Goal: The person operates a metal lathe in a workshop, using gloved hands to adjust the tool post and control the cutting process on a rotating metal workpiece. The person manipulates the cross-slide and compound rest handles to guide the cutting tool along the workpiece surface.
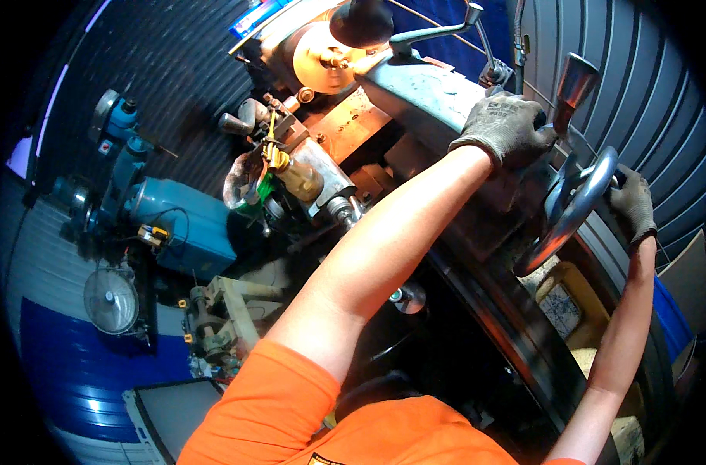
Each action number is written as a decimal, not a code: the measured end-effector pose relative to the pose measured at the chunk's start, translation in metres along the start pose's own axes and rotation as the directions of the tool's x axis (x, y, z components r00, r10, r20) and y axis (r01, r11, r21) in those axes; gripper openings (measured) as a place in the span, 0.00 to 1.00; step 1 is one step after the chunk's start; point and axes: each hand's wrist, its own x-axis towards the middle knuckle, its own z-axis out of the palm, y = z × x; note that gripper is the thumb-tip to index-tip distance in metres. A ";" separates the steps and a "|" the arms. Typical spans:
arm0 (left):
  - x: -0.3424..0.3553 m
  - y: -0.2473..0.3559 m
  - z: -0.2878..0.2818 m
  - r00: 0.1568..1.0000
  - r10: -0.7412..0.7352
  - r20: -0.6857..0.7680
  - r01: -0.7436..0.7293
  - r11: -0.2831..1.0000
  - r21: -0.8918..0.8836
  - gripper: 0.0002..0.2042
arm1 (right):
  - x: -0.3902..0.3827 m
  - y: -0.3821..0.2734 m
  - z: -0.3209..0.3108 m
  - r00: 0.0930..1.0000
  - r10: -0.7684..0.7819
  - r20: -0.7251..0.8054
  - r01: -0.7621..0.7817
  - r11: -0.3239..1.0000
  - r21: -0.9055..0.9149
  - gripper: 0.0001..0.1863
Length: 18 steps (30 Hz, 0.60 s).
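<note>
My left hand [504, 130], in a grey work glove, reaches across to the grey-green tailstock [422, 89] of a lathe. Its fingers are curled at the foot of a cone-shaped metal handle [577, 81]; what they close on is hidden. To the right, my gloved right hand [633, 203] is closed at the far side of a shiny metal handwheel [581, 208], its fingers partly behind the rim. A crank lever [438, 32] stands on top of the tailstock. Left of it, lamplight falls on the round chuck [322, 60].
The tool carriage [310, 174], with a brush and green cloth on it, lies left of my left forearm. A yellow bin [581, 298] sits below the handwheel. Further left stand a blue machine [184, 221] and a fan [110, 301]. Corrugated wall [628, 85] rises at the right.
</note>
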 end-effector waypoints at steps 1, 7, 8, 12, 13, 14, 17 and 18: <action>0.001 0.000 -0.001 1.000 0.004 -0.005 -0.004 1.000 -0.003 0.24 | 0.000 0.002 0.001 1.000 -0.009 -0.005 0.009 1.000 -0.030 0.15; 0.000 0.002 -0.001 1.000 -0.005 0.003 0.005 1.000 0.015 0.25 | -0.003 0.003 0.005 0.998 -0.052 -0.040 0.049 0.997 -0.064 0.14; 0.000 0.002 0.000 1.000 -0.006 0.005 0.006 1.000 0.015 0.25 | -0.003 0.001 0.006 0.999 -0.039 -0.025 0.038 0.998 -0.057 0.14; 0.001 0.001 -0.001 1.000 -0.004 0.005 0.004 1.000 -0.006 0.24 | -0.003 0.006 0.009 1.000 0.006 0.004 -0.006 0.996 -0.093 0.13; 0.002 0.000 0.001 1.000 -0.006 0.007 0.006 1.000 -0.017 0.24 | -0.003 0.007 0.010 1.000 -0.008 -0.007 0.007 0.995 -0.104 0.12; 0.002 -0.001 0.002 1.000 0.001 -0.006 -0.001 1.000 -0.020 0.24 | -0.003 0.008 0.011 1.000 -0.022 -0.019 0.020 0.993 -0.114 0.12; 0.003 0.000 0.003 1.000 0.018 -0.023 -0.018 0.999 -0.032 0.24 | 0.001 0.031 0.024 0.997 -0.075 -0.003 0.074 0.989 -0.129 0.11; 0.003 -0.001 0.003 1.000 0.012 -0.018 -0.013 0.999 -0.029 0.23 | 0.000 0.029 0.024 0.997 -0.072 0.006 0.072 0.988 -0.140 0.11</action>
